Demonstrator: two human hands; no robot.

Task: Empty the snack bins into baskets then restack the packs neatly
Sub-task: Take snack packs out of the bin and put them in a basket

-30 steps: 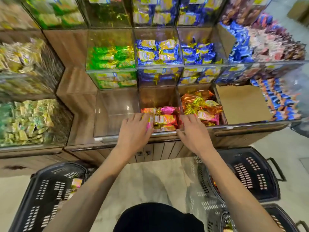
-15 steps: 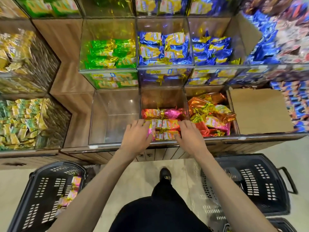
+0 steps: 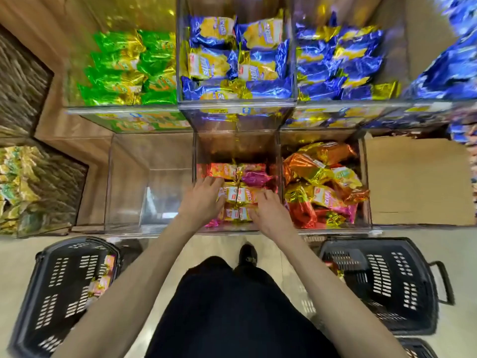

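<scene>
Between bin walls [image 3: 195,161] — left hand [image 3: 202,202], right hand [image 3: 269,213]

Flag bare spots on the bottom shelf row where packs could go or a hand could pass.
Free: the clear bin left of the pink packs, bare throughout; the strip behind those packs in their bin; the cardboard sheet right of the orange packs. Crowded: the orange packs' bin and the front of the pink packs' bin.
</scene>
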